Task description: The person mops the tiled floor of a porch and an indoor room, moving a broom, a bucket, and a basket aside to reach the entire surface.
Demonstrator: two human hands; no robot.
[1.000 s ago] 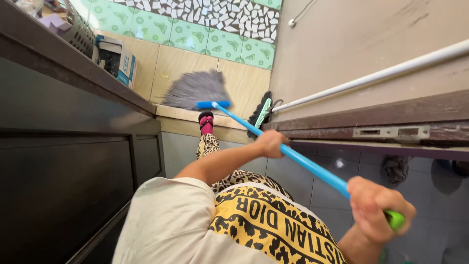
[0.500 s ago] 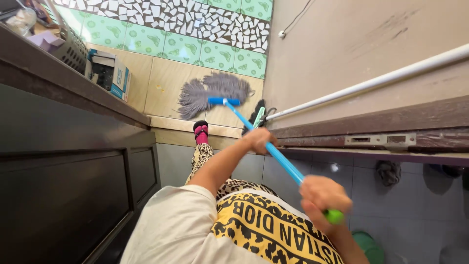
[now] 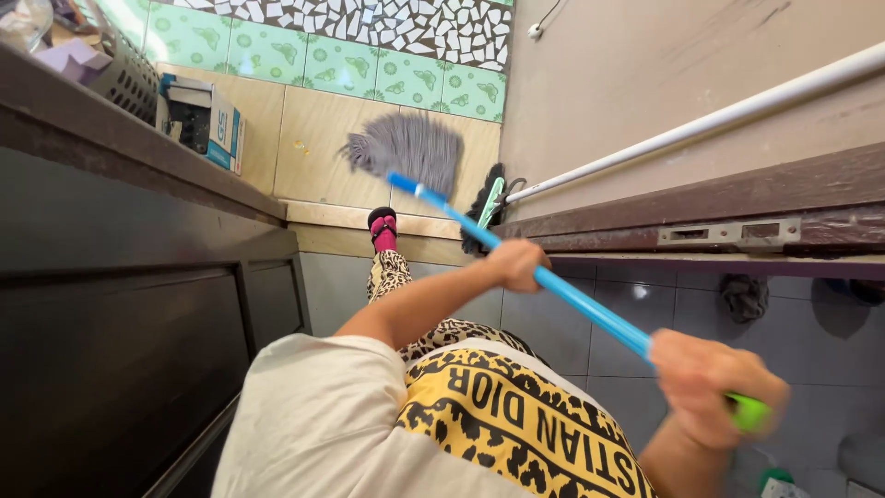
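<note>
Left hand (image 3: 514, 265) — arm stretched toward frame centre — clenches the blue broom handle (image 3: 553, 289); right hand (image 3: 708, 387), lower right, grips its green end. Grey bristles (image 3: 408, 148) sit at upper centre.

mop head (image 3: 406, 148): far centre, pressed on the floor tiles beyond the step (image 3: 341, 217).
mop handle (image 3: 544, 277): runs from the mop head near and right, through both hands.
left hand (image 3: 516, 265): wrapped around the handle's middle, centre.
right hand (image 3: 710, 387): wrapped around the handle's near end, near right.
foot (image 3: 383, 228): just near of the mop head, at the step.
cabinet (image 3: 129, 304): fills the left side.
box (image 3: 205, 118): on the cabinet's top, far left.
basket (image 3: 129, 78): left of the box, on the same top.
brush (image 3: 489, 207): right of the foot, leaning at the door's base.
pole (image 3: 719, 120): right, lying along the door (image 3: 645, 74).
</note>
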